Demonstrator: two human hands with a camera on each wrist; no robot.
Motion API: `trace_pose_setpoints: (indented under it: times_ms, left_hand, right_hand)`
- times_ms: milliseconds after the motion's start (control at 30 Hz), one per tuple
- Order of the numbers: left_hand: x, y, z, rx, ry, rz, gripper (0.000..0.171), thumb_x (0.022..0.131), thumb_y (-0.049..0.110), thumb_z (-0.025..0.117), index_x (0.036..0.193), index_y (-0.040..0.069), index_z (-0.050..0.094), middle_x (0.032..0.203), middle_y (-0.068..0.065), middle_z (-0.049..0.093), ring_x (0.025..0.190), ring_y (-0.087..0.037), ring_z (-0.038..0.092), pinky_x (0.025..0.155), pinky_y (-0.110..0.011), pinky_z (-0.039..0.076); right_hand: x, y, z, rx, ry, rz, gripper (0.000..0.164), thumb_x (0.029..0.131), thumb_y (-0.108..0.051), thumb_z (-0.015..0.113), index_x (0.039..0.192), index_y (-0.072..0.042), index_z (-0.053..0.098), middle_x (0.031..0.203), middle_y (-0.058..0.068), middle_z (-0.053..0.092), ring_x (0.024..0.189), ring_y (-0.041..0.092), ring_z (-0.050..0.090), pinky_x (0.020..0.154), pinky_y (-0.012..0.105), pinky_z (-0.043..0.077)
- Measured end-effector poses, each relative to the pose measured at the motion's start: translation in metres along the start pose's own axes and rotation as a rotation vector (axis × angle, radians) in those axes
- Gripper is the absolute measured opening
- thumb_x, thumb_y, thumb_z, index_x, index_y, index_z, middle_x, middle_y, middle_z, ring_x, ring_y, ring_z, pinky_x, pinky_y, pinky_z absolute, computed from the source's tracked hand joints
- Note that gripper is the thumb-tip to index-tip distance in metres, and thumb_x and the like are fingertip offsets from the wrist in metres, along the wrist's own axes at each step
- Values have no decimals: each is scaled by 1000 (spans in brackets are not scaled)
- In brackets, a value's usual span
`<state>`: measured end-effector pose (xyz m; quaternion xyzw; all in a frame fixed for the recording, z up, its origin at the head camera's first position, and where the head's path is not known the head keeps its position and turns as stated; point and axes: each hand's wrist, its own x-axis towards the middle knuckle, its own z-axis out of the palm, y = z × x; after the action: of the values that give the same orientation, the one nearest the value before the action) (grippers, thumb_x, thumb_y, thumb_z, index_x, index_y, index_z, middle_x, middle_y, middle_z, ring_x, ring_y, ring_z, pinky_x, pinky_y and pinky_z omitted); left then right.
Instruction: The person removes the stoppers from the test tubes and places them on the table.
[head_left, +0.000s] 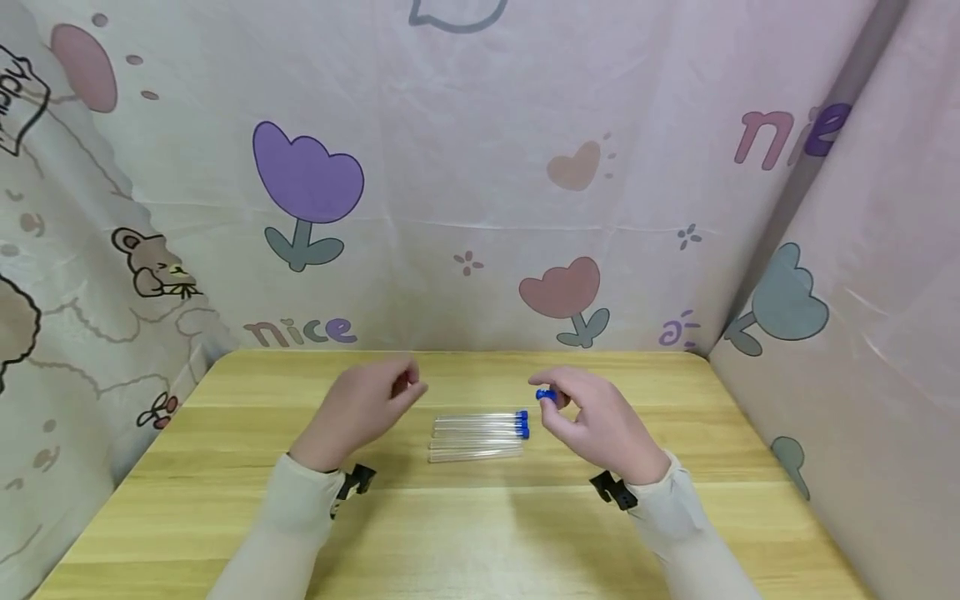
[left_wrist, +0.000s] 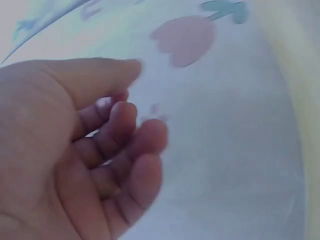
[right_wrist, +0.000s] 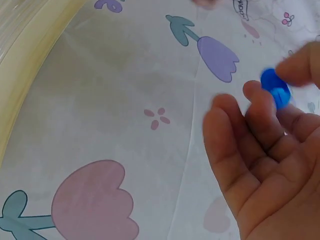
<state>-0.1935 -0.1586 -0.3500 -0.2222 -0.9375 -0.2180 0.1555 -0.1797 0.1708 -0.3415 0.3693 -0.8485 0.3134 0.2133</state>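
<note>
Several thin clear test tubes (head_left: 475, 457) lie side by side on the wooden table, pointing left to right. The ones farther back carry blue caps (head_left: 523, 432) at their right ends; the nearest ones show bare ends. My right hand (head_left: 597, 419) holds a small blue cap (right_wrist: 276, 89) between thumb and index finger, to the right of the tubes. In the right wrist view its other fingers curl loosely beneath. Left of the tubes, my left hand (head_left: 365, 410) hovers with fingers loosely bent and nothing in them, as the left wrist view (left_wrist: 107, 150) also shows.
The light wooden table (head_left: 465, 533) runs to a printed curtain (head_left: 450, 183) behind it. Curtain also closes in the left and right sides. Each wrist has a small black mount (head_left: 617, 492) strapped over the sleeve.
</note>
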Motion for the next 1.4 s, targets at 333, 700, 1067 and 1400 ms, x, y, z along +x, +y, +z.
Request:
trace_pose_setpoints:
  times_ms: [333,700,1067,1400]
  left_hand:
    - [2,-11,-10,-10,131,98,6,99,14,68,105,12,69,89,5,67,79,-9,61,68,-30,55]
    - [4,-8,-9,21,64,16,18,97,17,71,114,12,70,78,8,63,64,-8,53,57,-27,47]
    - [1,-6,4,34,-17,7,18,98,20,71,115,13,70,67,8,49,57,-8,44,52,-26,39]
    - [-2,-6,6,34,-63,3,18,99,22,71,114,11,71,65,9,48,56,-8,42,53,-26,37]
  right_hand:
    - [0,10,-16,47,153,135,15,94,-3,68,106,-13,68,92,-10,72,83,8,65,64,22,51]
    - [4,31,2,19,-79,190,15,92,-6,70,91,-20,66,87,-9,60,79,16,57,69,29,50]
    - [-28,95,32,-420,-359,140,15,81,-5,79,78,-18,72,76,-9,67,82,19,59,86,46,46]
    - [-42,108,44,-497,-420,129,33,80,-4,78,65,-23,55,65,-14,54,91,22,58,116,72,24]
